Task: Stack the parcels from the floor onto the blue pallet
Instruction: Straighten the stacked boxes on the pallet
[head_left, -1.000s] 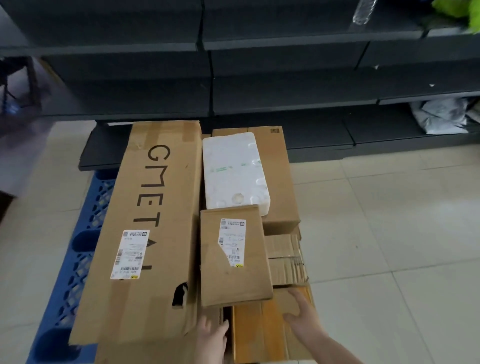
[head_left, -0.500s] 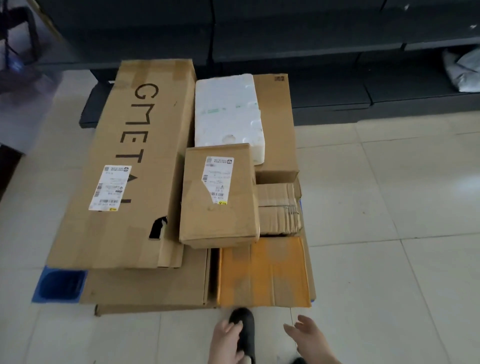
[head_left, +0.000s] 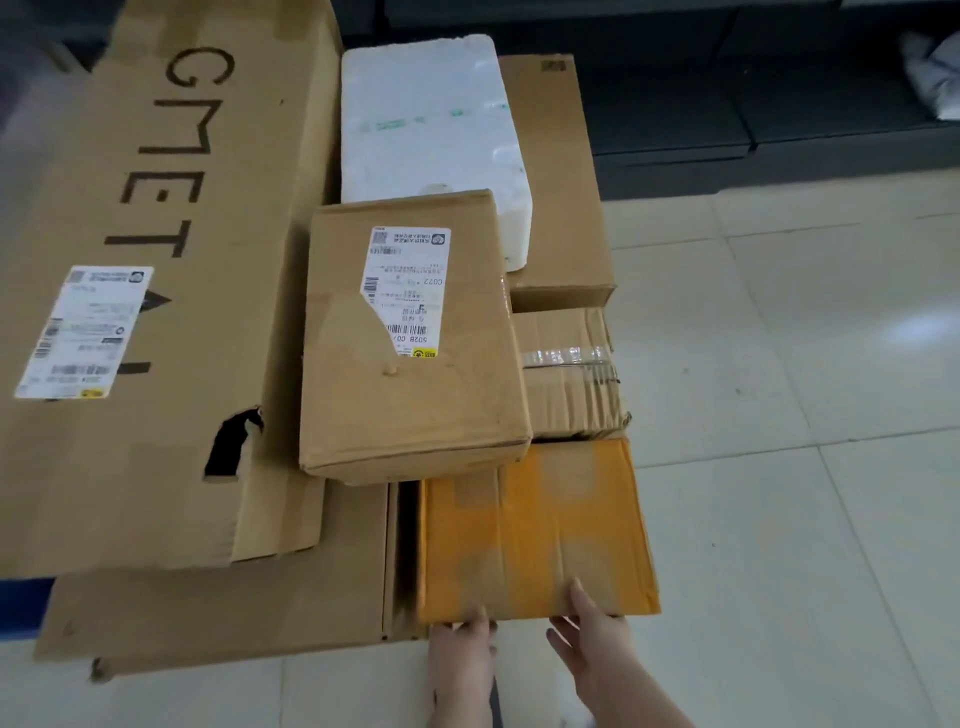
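Several parcels lie stacked on the blue pallet (head_left: 21, 603), of which only a corner shows at the lower left. A long carton printed GMETAL (head_left: 171, 312) covers the left side. A labelled brown box (head_left: 415, 389) sits in the middle, in front of a white foam box (head_left: 431, 119). An orange-yellow box (head_left: 535, 525) lies at the near right. My left hand (head_left: 462, 660) touches its near edge with straight fingers. My right hand (head_left: 592, 639) touches the same edge, thumb lying on the box top.
A crumpled taped box (head_left: 571, 374) and a long brown box (head_left: 561, 182) fill the right side behind the orange one. A flat carton (head_left: 234, 608) lies under the stack. Dark shelving (head_left: 727, 104) runs along the back. Pale floor tiles (head_left: 779, 364) lie to the right.
Half a second ago both hands hung free above the floor, short of the stack. Now both touch the orange box's near edge, and the view has moved closer and lower.
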